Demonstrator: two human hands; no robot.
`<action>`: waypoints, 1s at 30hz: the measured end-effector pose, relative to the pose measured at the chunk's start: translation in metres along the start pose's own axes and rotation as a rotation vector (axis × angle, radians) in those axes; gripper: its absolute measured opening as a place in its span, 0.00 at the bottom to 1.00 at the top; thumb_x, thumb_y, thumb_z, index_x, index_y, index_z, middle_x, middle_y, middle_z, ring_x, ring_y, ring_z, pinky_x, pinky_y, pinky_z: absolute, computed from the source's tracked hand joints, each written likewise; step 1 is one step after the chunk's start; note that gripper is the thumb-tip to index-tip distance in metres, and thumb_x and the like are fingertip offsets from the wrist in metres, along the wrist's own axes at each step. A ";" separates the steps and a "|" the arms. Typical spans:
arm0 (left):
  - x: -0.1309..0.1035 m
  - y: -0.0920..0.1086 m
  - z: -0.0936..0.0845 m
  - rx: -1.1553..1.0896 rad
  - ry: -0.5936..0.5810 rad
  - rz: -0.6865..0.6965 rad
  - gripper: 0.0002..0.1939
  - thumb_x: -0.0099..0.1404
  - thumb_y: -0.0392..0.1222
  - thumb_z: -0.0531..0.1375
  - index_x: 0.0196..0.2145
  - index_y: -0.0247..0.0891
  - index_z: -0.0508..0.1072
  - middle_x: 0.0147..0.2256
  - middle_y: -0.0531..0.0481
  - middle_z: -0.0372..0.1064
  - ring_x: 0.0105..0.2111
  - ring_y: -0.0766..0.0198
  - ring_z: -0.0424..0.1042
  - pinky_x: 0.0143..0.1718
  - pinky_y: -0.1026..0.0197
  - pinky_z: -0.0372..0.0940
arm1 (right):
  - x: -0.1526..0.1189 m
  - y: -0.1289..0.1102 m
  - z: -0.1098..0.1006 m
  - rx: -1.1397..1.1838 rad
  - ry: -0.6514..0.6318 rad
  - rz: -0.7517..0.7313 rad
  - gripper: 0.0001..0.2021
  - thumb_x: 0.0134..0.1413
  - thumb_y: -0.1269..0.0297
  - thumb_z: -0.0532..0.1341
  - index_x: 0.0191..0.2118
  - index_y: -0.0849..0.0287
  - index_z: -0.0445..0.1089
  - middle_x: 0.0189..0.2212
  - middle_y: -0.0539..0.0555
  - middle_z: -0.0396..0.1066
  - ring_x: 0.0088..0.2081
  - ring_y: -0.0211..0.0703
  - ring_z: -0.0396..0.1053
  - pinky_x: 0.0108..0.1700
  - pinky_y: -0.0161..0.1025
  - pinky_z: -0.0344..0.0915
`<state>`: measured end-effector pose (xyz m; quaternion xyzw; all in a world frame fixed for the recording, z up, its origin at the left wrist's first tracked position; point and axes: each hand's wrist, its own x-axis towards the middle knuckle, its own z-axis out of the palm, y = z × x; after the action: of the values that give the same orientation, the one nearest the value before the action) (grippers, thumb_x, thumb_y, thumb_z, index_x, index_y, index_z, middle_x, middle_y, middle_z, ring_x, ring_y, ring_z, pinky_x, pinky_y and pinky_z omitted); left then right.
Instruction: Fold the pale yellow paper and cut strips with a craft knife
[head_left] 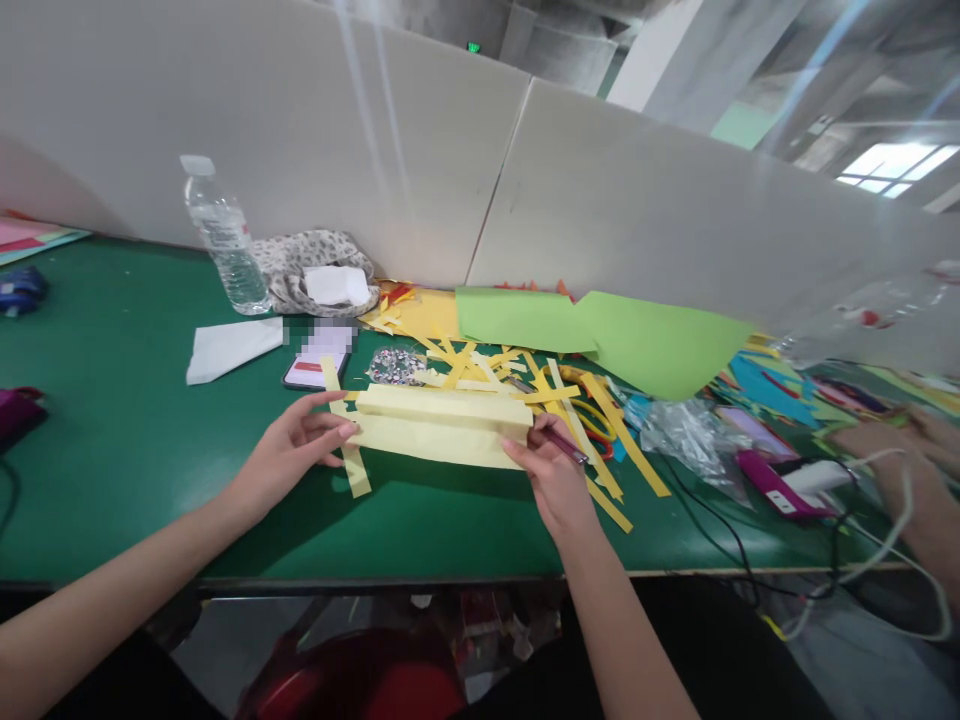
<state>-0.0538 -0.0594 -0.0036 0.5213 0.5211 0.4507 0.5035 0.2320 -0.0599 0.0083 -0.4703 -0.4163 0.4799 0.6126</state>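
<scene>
A pale yellow sheet of paper (442,430), creased lengthwise into folds, is stretched between my two hands above the green table. My left hand (300,440) pinches its left end between thumb and fingers. Close by that hand, a pale yellow paper strip (355,472) runs down past the fingers; whether they touch it I cannot tell. My right hand (551,465) grips the right end, thumb on the front face. A dark reddish pen-like stick (564,444) is also tucked in the right fingers. Beyond the sheet lie several loose yellow strips (630,450).
A water bottle (225,240) stands at the back left near a phone (319,360) and white tissue (229,348). Green paper (660,340) leans against the partition (420,150). Rightward are a plastic bag (697,440), cables, a magenta power bank (776,485) and another person's hand (874,445).
</scene>
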 end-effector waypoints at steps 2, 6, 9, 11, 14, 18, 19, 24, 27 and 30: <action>-0.001 0.001 0.000 -0.040 -0.044 -0.059 0.32 0.52 0.54 0.64 0.51 0.40 0.63 0.39 0.46 0.73 0.38 0.57 0.73 0.32 0.59 0.72 | 0.001 0.002 0.000 -0.012 0.012 -0.011 0.24 0.31 0.68 0.70 0.31 0.54 0.53 0.29 0.45 0.71 0.37 0.43 0.71 0.39 0.41 0.65; -0.002 0.003 0.001 -0.043 -0.021 0.011 0.31 0.50 0.52 0.66 0.50 0.42 0.64 0.44 0.44 0.71 0.38 0.58 0.73 0.33 0.59 0.72 | 0.001 0.004 0.000 0.024 0.028 -0.016 0.22 0.31 0.69 0.69 0.31 0.54 0.55 0.27 0.45 0.69 0.34 0.42 0.69 0.37 0.40 0.65; -0.001 0.003 0.001 -0.026 0.033 0.107 0.27 0.52 0.50 0.66 0.48 0.42 0.65 0.44 0.45 0.70 0.39 0.58 0.72 0.34 0.59 0.72 | 0.002 0.001 -0.002 0.102 0.043 -0.045 0.21 0.32 0.71 0.69 0.31 0.54 0.57 0.29 0.46 0.70 0.34 0.41 0.69 0.38 0.40 0.65; -0.001 0.001 -0.001 -0.067 0.034 0.118 0.24 0.54 0.50 0.65 0.47 0.43 0.66 0.46 0.46 0.68 0.40 0.58 0.71 0.33 0.60 0.72 | 0.002 -0.001 -0.003 0.135 0.048 -0.083 0.19 0.34 0.72 0.68 0.31 0.54 0.57 0.30 0.45 0.70 0.34 0.40 0.69 0.39 0.40 0.65; -0.003 -0.001 -0.002 -0.186 -0.067 0.066 0.22 0.56 0.53 0.62 0.46 0.43 0.67 0.46 0.46 0.69 0.40 0.57 0.72 0.33 0.59 0.72 | 0.002 -0.002 -0.003 0.142 0.040 -0.113 0.18 0.35 0.73 0.67 0.31 0.54 0.58 0.28 0.44 0.69 0.34 0.38 0.69 0.40 0.39 0.65; -0.007 -0.003 0.002 -0.143 -0.225 -0.034 0.25 0.50 0.51 0.66 0.44 0.42 0.70 0.42 0.46 0.73 0.38 0.54 0.74 0.35 0.55 0.73 | 0.000 0.005 0.000 0.067 0.063 -0.106 0.19 0.32 0.73 0.68 0.31 0.54 0.58 0.28 0.44 0.69 0.33 0.39 0.68 0.36 0.37 0.65; -0.007 -0.004 0.003 -0.103 -0.216 -0.058 0.24 0.49 0.49 0.67 0.43 0.42 0.71 0.40 0.47 0.74 0.38 0.53 0.74 0.36 0.54 0.73 | 0.000 0.007 0.001 0.034 0.067 -0.093 0.19 0.32 0.72 0.68 0.31 0.54 0.59 0.28 0.44 0.69 0.33 0.40 0.68 0.35 0.37 0.66; -0.007 0.000 0.004 0.009 -0.087 -0.068 0.18 0.48 0.49 0.66 0.36 0.39 0.73 0.38 0.47 0.75 0.36 0.51 0.74 0.34 0.53 0.73 | -0.004 0.013 0.004 -0.109 0.020 0.050 0.18 0.35 0.64 0.68 0.33 0.54 0.60 0.32 0.49 0.73 0.36 0.48 0.70 0.31 0.41 0.67; -0.008 0.006 0.003 -0.008 -0.150 -0.061 0.19 0.47 0.45 0.66 0.38 0.38 0.73 0.40 0.45 0.74 0.37 0.51 0.74 0.34 0.56 0.72 | -0.005 0.014 0.001 -0.034 -0.074 0.046 0.12 0.44 0.57 0.62 0.32 0.53 0.59 0.30 0.50 0.74 0.36 0.49 0.71 0.32 0.42 0.67; -0.011 0.008 0.004 -0.041 -0.250 -0.027 0.27 0.47 0.42 0.66 0.47 0.40 0.67 0.45 0.46 0.72 0.44 0.51 0.72 0.41 0.56 0.70 | -0.002 0.015 -0.003 0.047 -0.106 0.044 0.10 0.46 0.55 0.60 0.32 0.52 0.59 0.27 0.50 0.74 0.34 0.49 0.72 0.32 0.42 0.67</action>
<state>-0.0499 -0.0699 0.0042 0.5559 0.4522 0.3857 0.5811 0.2313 -0.0605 -0.0070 -0.4388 -0.4262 0.5271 0.5900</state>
